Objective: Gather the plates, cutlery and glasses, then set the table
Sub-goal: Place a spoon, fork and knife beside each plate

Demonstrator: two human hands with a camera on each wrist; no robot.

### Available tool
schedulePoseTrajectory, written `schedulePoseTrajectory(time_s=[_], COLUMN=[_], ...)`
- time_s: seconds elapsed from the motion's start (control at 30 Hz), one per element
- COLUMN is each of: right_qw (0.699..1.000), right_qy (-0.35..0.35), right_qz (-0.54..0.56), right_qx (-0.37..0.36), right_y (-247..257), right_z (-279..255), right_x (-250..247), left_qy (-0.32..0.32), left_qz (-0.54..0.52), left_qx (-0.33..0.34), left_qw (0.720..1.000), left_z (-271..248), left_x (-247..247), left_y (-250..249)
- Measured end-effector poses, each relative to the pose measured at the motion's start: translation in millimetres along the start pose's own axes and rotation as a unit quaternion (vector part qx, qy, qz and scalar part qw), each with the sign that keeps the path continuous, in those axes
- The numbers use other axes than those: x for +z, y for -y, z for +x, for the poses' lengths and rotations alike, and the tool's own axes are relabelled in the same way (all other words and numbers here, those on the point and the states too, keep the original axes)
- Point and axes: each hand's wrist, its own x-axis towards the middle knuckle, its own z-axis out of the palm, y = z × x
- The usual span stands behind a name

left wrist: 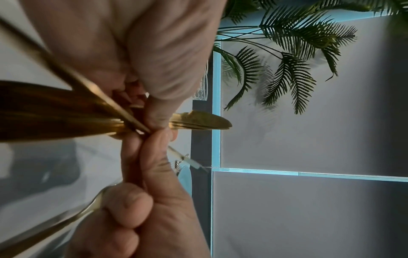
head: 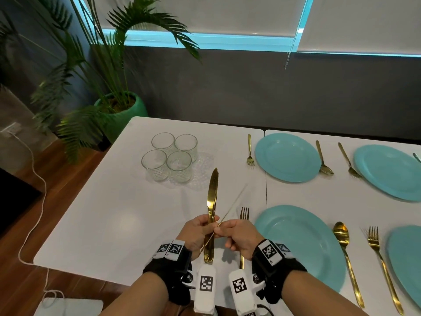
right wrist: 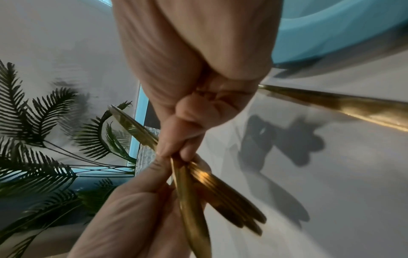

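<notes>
Head view: left hand (head: 197,231) grips the gold knives (head: 212,201) above the counter (head: 109,213), near the glasses (head: 169,156). Right hand (head: 239,236) pinches one knife (head: 234,202); pulling fast could spill the others.

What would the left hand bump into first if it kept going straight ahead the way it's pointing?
Probably the glasses. The left hand holds a bundle of knives pointing away across the table, just right of the cluster. The blade tips would arrive first, though they may be raised above the glasses; depth is unclear.
</notes>
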Motion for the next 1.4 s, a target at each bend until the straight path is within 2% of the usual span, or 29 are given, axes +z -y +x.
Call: schedulePoseTrajectory(time_s=[0.1,0.2,0.3,0.37,0.4,0.5,0.57,0.67,0.77,0.97,1.4], right_qw=[0.998,0.982,0.927,0.895,0.889,0.886,0.895,0.932,0.938,0.939,0.917], right_qy=[-0.011,-0.041,-0.060,-0.068,-0.079,-0.121,-0.135,-0.126,-0.129,-0.121,-0.152], right_qz=[-0.063,-0.182,-0.359,-0.428,-0.438,-0.436,-0.415,-0.334,-0.317,-0.316,-0.364], right_qx=[-0.013,0.021,0.087,0.105,0.107,0.105,0.089,0.066,0.060,0.061,0.056], right_y=[5,10,9,5,3,-5,-11,-17,-21,-26,-33], right_z=[-1,3,9,12,14,18,24,29,30,27,31], right_x=[-4,-14,-16,-10,-7,0,0,-6,-10,-12,-11], left_qy=[-0.009,-0.062,-0.101,-0.117,-0.122,-0.133,-0.140,-0.145,-0.140,-0.141,-0.140], left_qz=[0.037,0.075,0.076,0.074,0.073,0.080,0.088,0.094,0.097,0.093,0.115], left_qx=[0.002,0.012,0.010,0.011,0.015,0.026,0.030,0.035,0.036,0.031,0.038], left_qw=[0.999,0.995,0.992,0.990,0.990,0.988,0.986,0.984,0.985,0.985,0.983], left_z=[1,6,11,13,14,16,18,20,21,20,13], left_x=[-1,-7,-17,-24,-26,-28,-28,-26,-21,-19,-17], left_y=[-2,-5,-8,-11,-13,-17,-20,-21,-20,-15,-14])
